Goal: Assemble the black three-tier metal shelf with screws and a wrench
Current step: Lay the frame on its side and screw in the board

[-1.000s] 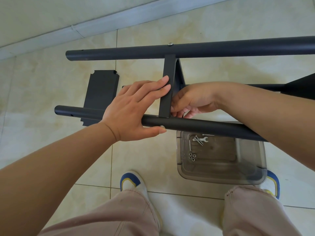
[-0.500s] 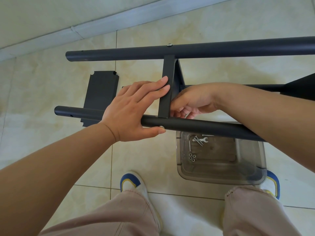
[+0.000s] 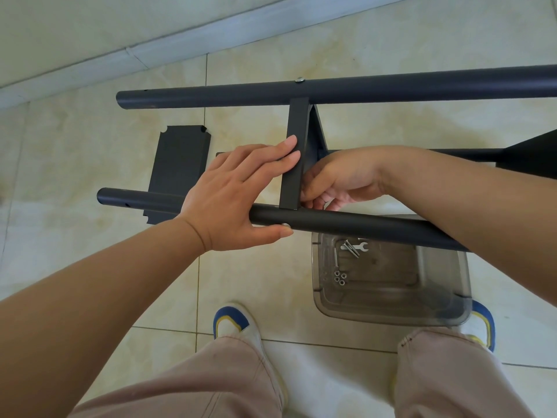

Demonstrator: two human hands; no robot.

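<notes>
The black shelf frame lies on its side on the tiled floor. A shelf panel's edge (image 3: 297,152) bridges the far pole (image 3: 391,86) and the near pole (image 3: 361,223). My left hand (image 3: 229,191) rests on the near pole, with straight fingers on the panel edge and the thumb on a screw head (image 3: 284,226). My right hand (image 3: 340,179) reaches behind the panel at the joint with its fingers curled and pinched. What they pinch is hidden. A small wrench (image 3: 358,246), screws (image 3: 351,250) and nuts (image 3: 340,277) lie in a clear bin (image 3: 391,319).
A loose black shelf panel (image 3: 180,164) lies flat on the floor to the left, partly under the near pole. Another mounted panel (image 3: 533,158) shows at the right edge. The bin sits between my shoes (image 3: 235,324). A wall baseboard (image 3: 180,40) runs along the back.
My right hand's fingers have shifted slightly at the joint. My left hand and the frame stay where they were.
</notes>
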